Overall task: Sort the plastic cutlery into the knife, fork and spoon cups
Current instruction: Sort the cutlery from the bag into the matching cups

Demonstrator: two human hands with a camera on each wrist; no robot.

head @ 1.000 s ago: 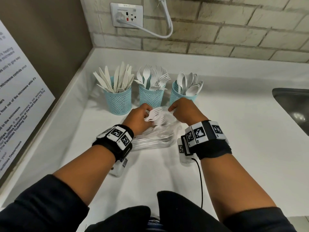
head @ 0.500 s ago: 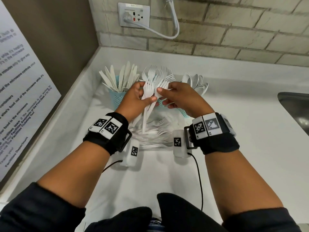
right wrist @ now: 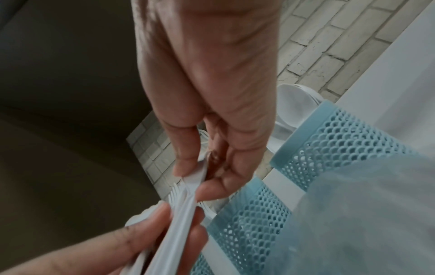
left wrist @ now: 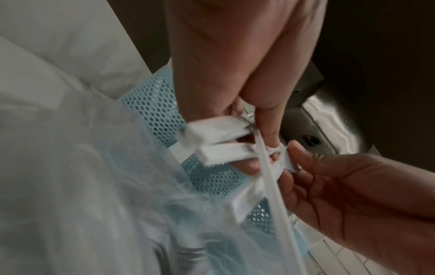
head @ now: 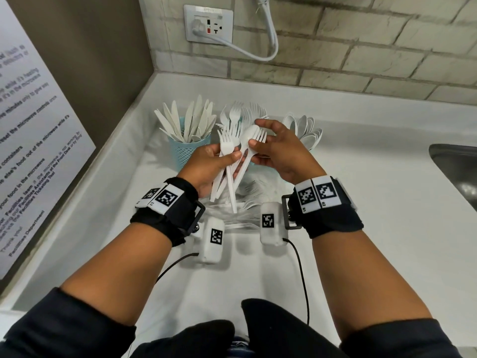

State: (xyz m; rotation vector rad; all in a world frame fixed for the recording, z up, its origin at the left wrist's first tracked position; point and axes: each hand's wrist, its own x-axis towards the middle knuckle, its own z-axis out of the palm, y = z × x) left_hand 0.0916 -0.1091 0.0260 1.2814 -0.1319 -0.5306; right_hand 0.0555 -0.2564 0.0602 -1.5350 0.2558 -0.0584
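My left hand [head: 227, 157] grips a bundle of white plastic forks [head: 226, 143] by the handles, raised in front of the cups. A white spoon [head: 249, 133] stands in the same bundle. My right hand [head: 258, 135] pinches the spoon at its neck, with a fork head just behind it; the right wrist view shows this pinch [right wrist: 195, 176]. Three blue mesh cups stand behind: the knife cup [head: 185, 148] on the left, the fork cup's forks [head: 240, 113] in the middle, the spoon cup's spoons [head: 305, 130] on the right. The fork cup's body is hidden by my hands.
A clear bag of loose white cutlery [head: 240, 211] lies on the white counter [head: 361, 228] under my wrists. A steel sink [head: 456, 171] sits at the right edge. The brick wall with an outlet [head: 209, 24] is behind, and a sign panel [head: 38, 151] stands at the left.
Both hands rose from the bag on the counter with a bundle of cutlery. The spoon's head now stands out beside the forks under my right thumb.
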